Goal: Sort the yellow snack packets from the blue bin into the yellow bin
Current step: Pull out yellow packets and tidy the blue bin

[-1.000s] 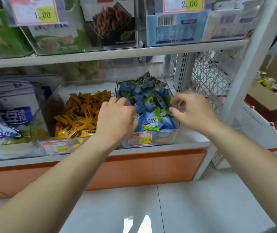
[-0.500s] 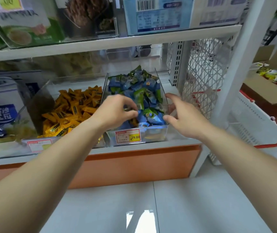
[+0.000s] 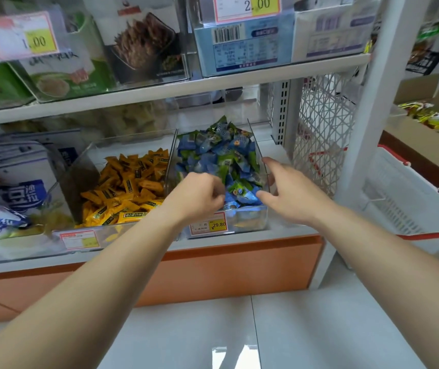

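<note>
**Both hands at the blue bin, yellow packets piled next door**

A white shelf rack [image 3: 372, 129] fills the view, and its lower shelf [image 3: 287, 231] carries two clear bins side by side, walls touching. The yellow bin [image 3: 106, 230] on the left holds a loose heap of yellow snack packets [image 3: 130, 182]. The blue bin [image 3: 259, 155] on the right is heaped with blue and green packets [image 3: 218, 158].

Both bare forearms reach in from below. The left hand [image 3: 199, 197] sits at the front of the blue bin, fingers curled with the tips down among the packets. Whether it grips one I cannot tell, since the fingertips hide whatever lies under them. The right hand [image 3: 290, 193] is open with its fingers spread, the index finger lying along the bin's right wall and the thumb reaching in toward the front packets.

A price tag [image 3: 209, 225] reading 29.80 is fixed to the blue bin's front wall. Just right of it a small yellowish patch [image 3: 246, 224] shows through the wall near the bottom, too blurred to identify
</note>
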Tool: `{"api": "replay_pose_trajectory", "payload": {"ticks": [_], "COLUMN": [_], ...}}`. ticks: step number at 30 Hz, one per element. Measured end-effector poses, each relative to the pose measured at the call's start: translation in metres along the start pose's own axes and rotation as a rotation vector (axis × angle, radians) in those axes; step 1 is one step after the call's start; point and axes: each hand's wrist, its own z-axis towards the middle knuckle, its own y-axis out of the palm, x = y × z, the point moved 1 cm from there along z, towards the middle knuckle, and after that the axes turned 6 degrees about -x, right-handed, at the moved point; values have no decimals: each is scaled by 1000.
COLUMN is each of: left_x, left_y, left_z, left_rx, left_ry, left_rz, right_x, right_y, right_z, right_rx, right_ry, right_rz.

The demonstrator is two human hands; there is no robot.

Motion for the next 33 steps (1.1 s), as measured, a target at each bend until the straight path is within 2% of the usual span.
{"api": "replay_pose_trajectory", "payload": {"ticks": [2,7,13,16,20,22,24,27,29,31,33], "left_x": [-5,-17,-16,-14,-16,-14,-7,6,11,15,18], "left_y": [5,9,15,11,-12,-21,-26,-28,-26,-22,-15], "left_z": [4,14,22,22,18,12,4,-6,-9,-10,-9], "left_rx": [-69,-25,-48,-31,90,118,121,104,94,77,61], "left_ry": [-83,-204,-267,-290,-258,-243,-223,-128,-80,-65,-45], "left_rz": [48,-76,-151,-261,-440,-533,-698,-970,-1077,-1143,-1204], "right_x": [-2,-4,-7,-13,-27,-36,-46,-57,-56,-48,-39], "right_y": [-1,-2,-2,-4,-11,-13,-9,-4,-7,-15,-20], "right_z": [0,-2,-2,0,5,7,10,13,14,13,10], "right_rx": [-19,-80,-83,-20,206,238,129,-59,-11,25,-8], "right_ry": [10,33,69,114,57,-15,-46,-6,39,77,85], "right_rz": [12,55,54,-36,-38,50,205,562,762,841,882]}}
